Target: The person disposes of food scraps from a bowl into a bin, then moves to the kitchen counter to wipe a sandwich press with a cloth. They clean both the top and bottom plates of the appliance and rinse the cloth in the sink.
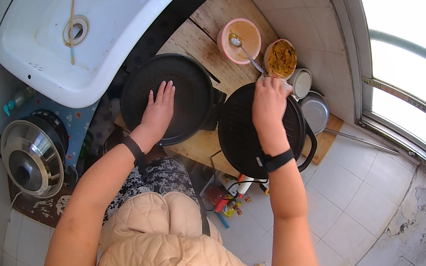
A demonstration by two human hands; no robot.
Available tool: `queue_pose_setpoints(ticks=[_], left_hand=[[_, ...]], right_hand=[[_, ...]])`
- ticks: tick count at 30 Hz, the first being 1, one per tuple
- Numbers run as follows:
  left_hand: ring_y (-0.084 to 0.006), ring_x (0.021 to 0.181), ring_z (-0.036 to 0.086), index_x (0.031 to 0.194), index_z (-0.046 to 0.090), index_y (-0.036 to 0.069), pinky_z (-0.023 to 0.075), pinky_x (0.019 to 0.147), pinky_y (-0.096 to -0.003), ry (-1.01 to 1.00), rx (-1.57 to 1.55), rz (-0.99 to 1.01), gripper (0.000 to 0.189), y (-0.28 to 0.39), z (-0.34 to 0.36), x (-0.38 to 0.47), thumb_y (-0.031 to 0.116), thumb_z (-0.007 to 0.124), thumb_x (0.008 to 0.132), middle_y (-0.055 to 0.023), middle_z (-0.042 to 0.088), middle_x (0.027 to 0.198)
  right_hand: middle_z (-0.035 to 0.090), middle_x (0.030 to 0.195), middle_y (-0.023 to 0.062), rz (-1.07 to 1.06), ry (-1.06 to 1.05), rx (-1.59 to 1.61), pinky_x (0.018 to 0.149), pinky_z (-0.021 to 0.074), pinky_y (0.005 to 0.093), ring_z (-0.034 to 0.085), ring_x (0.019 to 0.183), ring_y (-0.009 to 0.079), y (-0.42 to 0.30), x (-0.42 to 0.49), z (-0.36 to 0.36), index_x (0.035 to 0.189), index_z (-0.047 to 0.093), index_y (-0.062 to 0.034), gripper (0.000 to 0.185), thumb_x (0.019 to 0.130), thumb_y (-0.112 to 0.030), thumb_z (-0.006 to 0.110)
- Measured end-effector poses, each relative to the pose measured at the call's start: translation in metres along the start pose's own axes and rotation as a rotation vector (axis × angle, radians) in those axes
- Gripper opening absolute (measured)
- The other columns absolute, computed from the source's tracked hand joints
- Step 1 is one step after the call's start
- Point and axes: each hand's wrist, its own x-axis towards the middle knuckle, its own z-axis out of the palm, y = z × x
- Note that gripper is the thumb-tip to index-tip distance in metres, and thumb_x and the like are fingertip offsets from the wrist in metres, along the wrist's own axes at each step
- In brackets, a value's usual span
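An electric baking pan lies unfolded on a wooden table (205, 16). Its smooth black left plate (190, 103) is joined by a hinge to a ridged black right plate (235, 128), which has a loop handle. My left hand (160, 106) rests flat on the left plate, fingers stretched and holding nothing. At the far rim of the right plate, my right hand (269, 102) grips a crumpled whitish cloth or tissue (286, 86), mostly hidden under the fingers. Just beyond that hand stand a bowl of yellow-brown food (283, 57) and a pink-rimmed bowl (228, 46) with a metal spoon (248, 55).
A white sink (95, 48) with thin sticks in it is at left. Below it, a lidded electric pot (35, 159) sits near a teal-topped bottle (10, 106). A long-handled metal pan (314, 112) and a white cup (302, 82) stand by the wall near the window.
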Motion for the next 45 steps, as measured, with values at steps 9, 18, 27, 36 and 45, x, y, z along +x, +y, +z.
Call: queue_pose_setpoints(ticks=[9, 18, 27, 36, 45], left_hand=[[-0.0334, 0.158, 0.026, 0.159, 0.035, -0.003, 0.0387, 0.12, -0.0495, 0.007, 0.007, 0.009, 0.066, 0.002, 0.002, 0.003, 0.008, 0.055, 0.098, -0.0173, 0.026, 0.171], [-0.0334, 0.158, 0.026, 0.159, 0.035, -0.003, 0.0387, 0.12, -0.0507, -0.014, 0.014, 0.009, 0.065, 0.001, -0.005, 0.0, 0.008, 0.055, 0.098, -0.0167, 0.027, 0.17], [-0.0341, 0.159, 0.024, 0.16, 0.033, -0.003, 0.0368, 0.121, -0.0519, -0.006, -0.009, 0.009, 0.066, -0.002, 0.007, 0.002, 0.004, 0.054, 0.098, -0.0176, 0.025, 0.171], [-0.0347, 0.158, 0.026, 0.159, 0.034, -0.004, 0.0393, 0.12, -0.0509, 0.002, -0.006, 0.04, 0.065, -0.007, 0.008, 0.004, 0.002, 0.053, 0.097, -0.0176, 0.025, 0.171], [-0.0339, 0.158, 0.027, 0.159, 0.034, -0.004, 0.04, 0.119, -0.0499, 0.034, -0.081, 0.064, 0.065, -0.008, 0.002, 0.0, 0.001, 0.053, 0.097, -0.0175, 0.026, 0.171]], right_hand=[[0.071, 0.114, 0.0064, -0.129, 0.06, -0.059, 0.102, 0.0469, 0.0448, 0.059, 0.122, 0.0276, -0.031, -0.005, 0.032, 0.098, 0.074, -0.0088, 0.017, 0.089, -0.015, 0.061], [0.07, 0.117, 0.0093, -0.049, -0.068, 0.052, 0.099, 0.0476, 0.0421, 0.06, 0.121, 0.0269, -0.041, -0.001, 0.032, 0.096, 0.077, -0.0069, 0.019, 0.087, -0.016, 0.063], [0.067, 0.116, 0.0125, 0.105, 0.041, 0.154, 0.099, 0.0491, 0.0426, 0.06, 0.117, 0.0313, 0.001, -0.004, 0.001, 0.102, 0.072, -0.0049, 0.019, 0.087, -0.01, 0.062], [0.062, 0.117, 0.0148, 0.634, 0.215, 0.371, 0.109, 0.0464, 0.0476, 0.058, 0.12, 0.0384, 0.015, -0.153, -0.079, 0.115, 0.07, -0.0023, 0.031, 0.085, 0.005, 0.064], [0.065, 0.11, 0.0137, 0.564, 0.401, 0.332, 0.099, 0.0489, 0.0438, 0.061, 0.109, 0.0352, 0.024, -0.108, -0.064, 0.106, 0.071, 0.0001, 0.027, 0.08, 0.007, 0.067]])
